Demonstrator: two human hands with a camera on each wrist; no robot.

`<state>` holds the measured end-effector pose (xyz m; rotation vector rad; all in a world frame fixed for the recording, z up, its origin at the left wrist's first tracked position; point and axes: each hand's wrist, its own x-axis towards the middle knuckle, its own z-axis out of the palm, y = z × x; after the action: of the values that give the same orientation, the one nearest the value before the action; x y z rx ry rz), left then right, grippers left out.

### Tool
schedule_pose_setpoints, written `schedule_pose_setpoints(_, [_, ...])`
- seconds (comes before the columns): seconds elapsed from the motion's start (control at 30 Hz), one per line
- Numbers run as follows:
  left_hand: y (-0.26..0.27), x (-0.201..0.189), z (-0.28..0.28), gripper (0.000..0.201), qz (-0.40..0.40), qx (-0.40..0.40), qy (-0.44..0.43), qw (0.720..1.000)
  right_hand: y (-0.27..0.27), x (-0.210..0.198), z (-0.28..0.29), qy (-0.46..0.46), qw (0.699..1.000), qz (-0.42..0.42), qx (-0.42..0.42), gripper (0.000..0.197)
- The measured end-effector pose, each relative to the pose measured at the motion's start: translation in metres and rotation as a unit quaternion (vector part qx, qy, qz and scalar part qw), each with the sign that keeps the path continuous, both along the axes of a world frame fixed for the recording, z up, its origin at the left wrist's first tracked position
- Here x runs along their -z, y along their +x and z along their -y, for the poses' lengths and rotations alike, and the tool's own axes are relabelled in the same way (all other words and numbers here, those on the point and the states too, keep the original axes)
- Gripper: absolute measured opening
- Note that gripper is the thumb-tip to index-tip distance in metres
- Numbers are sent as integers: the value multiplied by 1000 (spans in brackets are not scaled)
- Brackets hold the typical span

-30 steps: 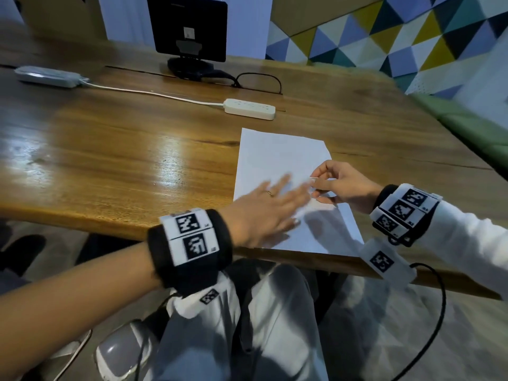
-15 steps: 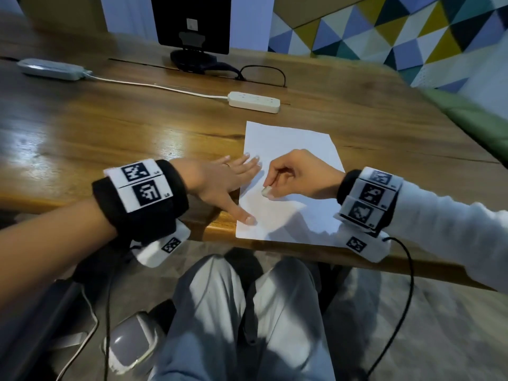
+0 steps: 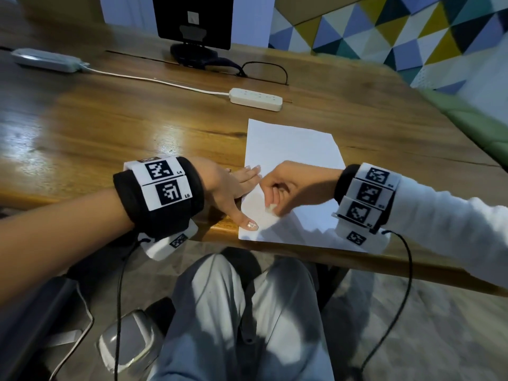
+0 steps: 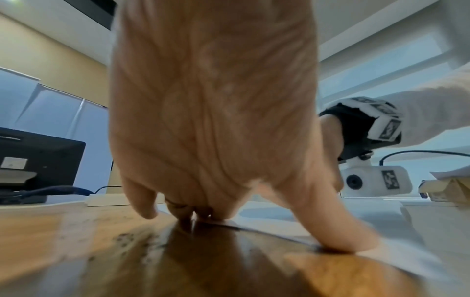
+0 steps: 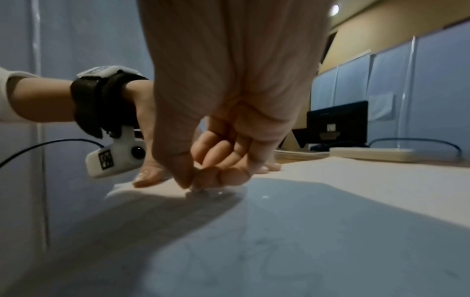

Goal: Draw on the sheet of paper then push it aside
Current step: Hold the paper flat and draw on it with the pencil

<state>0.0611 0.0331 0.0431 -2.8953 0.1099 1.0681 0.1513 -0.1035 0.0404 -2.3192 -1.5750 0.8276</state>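
Dead centre of the head view, a white sheet of paper lies flat on the wooden bench, its near edge right at the bench's front lip. The left hand comes in from the left of the frame, fingers straight and close together, lying flat over the sheet's left edge, thumb stretched apart toward the near corner and pressing the paper down. The left wrist view confirms it: fingertips and thumb planted on the paper's border where it meets the wood.

Just to its right, almost touching, the right hand is curled into a loose fist over the sheet, thumb and fingers pinching a small white object whose tip meets the paper. In the right wrist view those fingers bunch around it low in the middle of the frame; what exactly the little piece is, I cannot tell. Faint marks show on the paper in the shaded foreground there.

Toward the top of the head view sit a white power strip, a dark monitor on its stand, and a pair of glasses.
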Motion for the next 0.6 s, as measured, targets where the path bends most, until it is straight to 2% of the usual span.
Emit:
schedule_pose_setpoints(0.07, [0,-2,3,107,-1,1,14,1000,3,-1,-1,-11,1000,-1,-15,25])
schedule_pose_setpoints(0.2, [2,-4,7,107,-9,-4,27,1000,10,-2,-8,47,997,61,2,24])
schedule_pose_setpoints(0.33, [1,-2,1,109,-6,0,6,1000,5,-1,0,-16,999,-13,-30,22])
schedule_pose_setpoints(0.47, [2,0,1,108,-7,-3,7,1000,12,-2,-5,36,999,38,-7,31])
schedule_pose_setpoints(0.6, [3,4,-3,111,-5,3,1,1000,7,-2,0,-20,999,-18,-32,21])
